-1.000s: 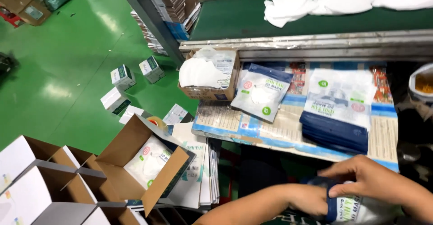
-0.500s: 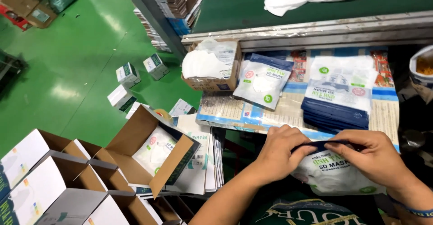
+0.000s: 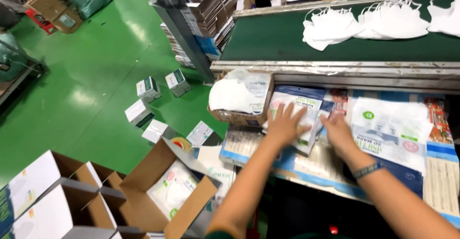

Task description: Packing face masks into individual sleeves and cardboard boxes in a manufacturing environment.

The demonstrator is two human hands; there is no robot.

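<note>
While both hands lie open, the left hand (image 3: 286, 124) presses a mask pouch (image 3: 299, 117); the right hand (image 3: 337, 130), at three o'clock, must pinch one.

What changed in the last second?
Both hands let go of the pouch they were sealing near the body and moved up to the bench: left hand now flat on the pouch stack, right hand beside it. Masks on the belt and the open box stayed put.

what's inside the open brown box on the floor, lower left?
The open box holds a white plastic pouch with green marks, lying flat. Whatever lies under the pouch is covered.
</note>
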